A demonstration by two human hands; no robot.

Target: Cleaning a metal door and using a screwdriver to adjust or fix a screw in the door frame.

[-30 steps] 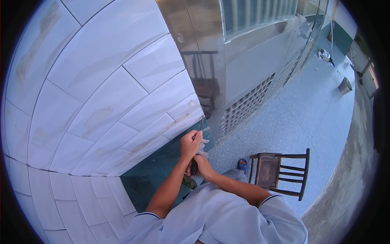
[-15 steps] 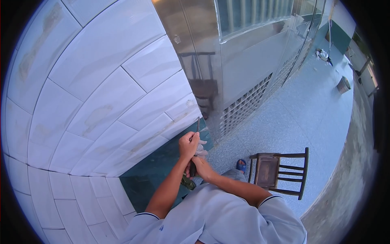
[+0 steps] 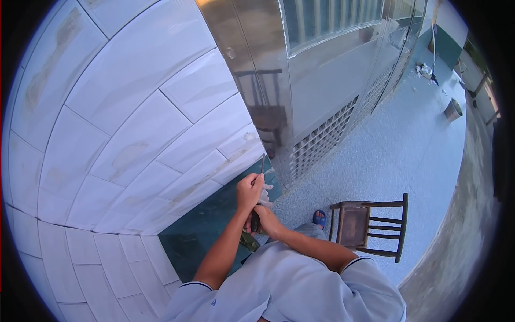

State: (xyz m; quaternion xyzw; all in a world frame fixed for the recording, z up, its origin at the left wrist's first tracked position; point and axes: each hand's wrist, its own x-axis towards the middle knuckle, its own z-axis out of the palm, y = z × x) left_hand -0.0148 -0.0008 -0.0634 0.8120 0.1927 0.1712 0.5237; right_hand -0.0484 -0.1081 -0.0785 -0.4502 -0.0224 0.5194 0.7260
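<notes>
My left hand (image 3: 249,191) is closed around a slim tool with a thin metal shaft (image 3: 263,163) that points up toward the wall's lower corner. Crumpled whitish material (image 3: 265,197), perhaps cloth or paper, shows beside its fingers. Just below, my right hand (image 3: 268,222) is closed against a dark, elongated object (image 3: 255,221); its kind is unclear, and the fingers are partly hidden. A dark green item (image 3: 248,241) lies under the hands, too small to name.
White tiled wall (image 3: 134,123) rises at left above a dark green floor strip (image 3: 188,249). Ahead stands a shiny metal door (image 3: 322,91) with a lower grille. A wooden chair (image 3: 354,226) stands at right on the speckled floor (image 3: 370,161); farther off is a bucket (image 3: 453,109).
The view has shifted very slightly. Both hands keep almost the same place and grip, and the thin shaft stays near the wall's corner.
</notes>
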